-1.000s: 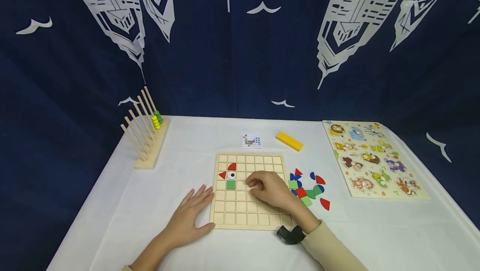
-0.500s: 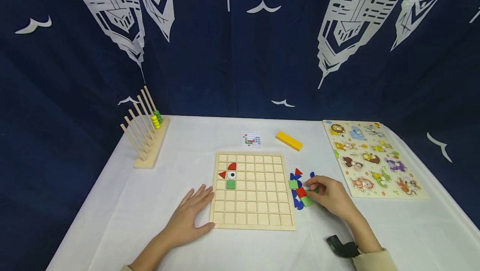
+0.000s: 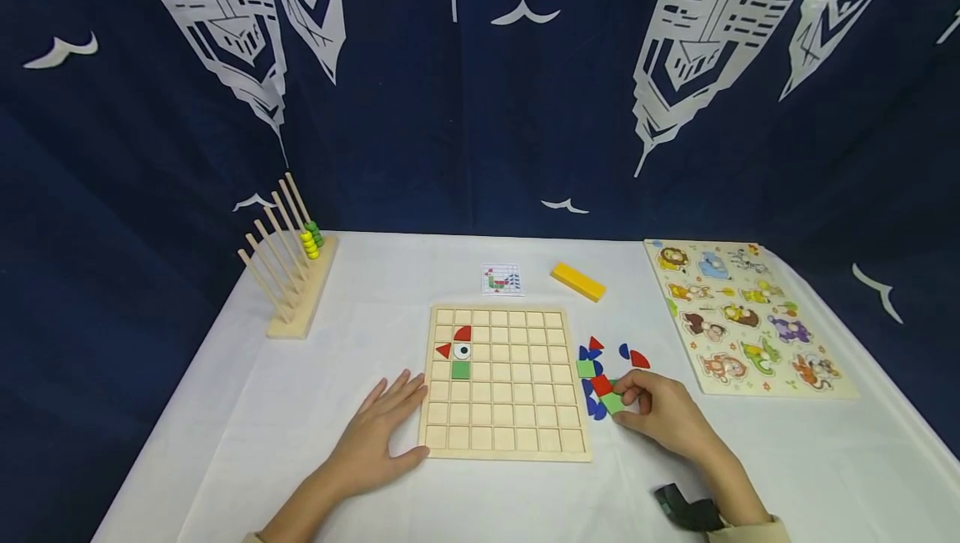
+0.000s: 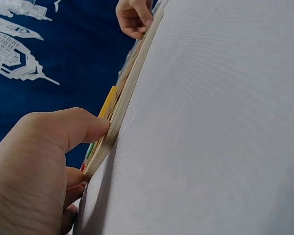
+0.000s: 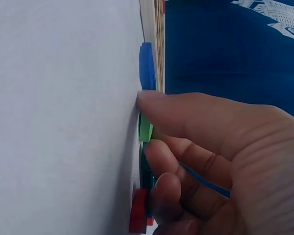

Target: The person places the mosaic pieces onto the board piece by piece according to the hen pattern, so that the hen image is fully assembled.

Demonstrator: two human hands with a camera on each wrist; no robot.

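Observation:
A wooden grid board (image 3: 517,418) lies on the table. In its upper left cells sit a red triangle (image 3: 444,350), a red quarter-circle (image 3: 462,333), a white eye tile (image 3: 462,350) and a green square (image 3: 461,370). My left hand (image 3: 378,434) lies flat with fingers spread, its thumb and fingertips against the board's left edge. Right of the board, my right hand (image 3: 667,414) pinches a light green square tile (image 3: 612,404) in the loose pile, thumb on one side and fingers on the other. The right wrist view shows this light green tile (image 5: 145,129) beside a blue tile (image 5: 147,66).
Red (image 3: 602,385), blue and green tiles lie loose around the right hand. A pattern card (image 3: 502,280) and a yellow block (image 3: 578,282) sit behind the board. A peg stand with beads (image 3: 309,289) is at left, an animal puzzle board (image 3: 750,326) at right.
My right hand has gone from over the board to the loose tiles, then slightly down and nearer to the light green square. The left hand has stayed in place.

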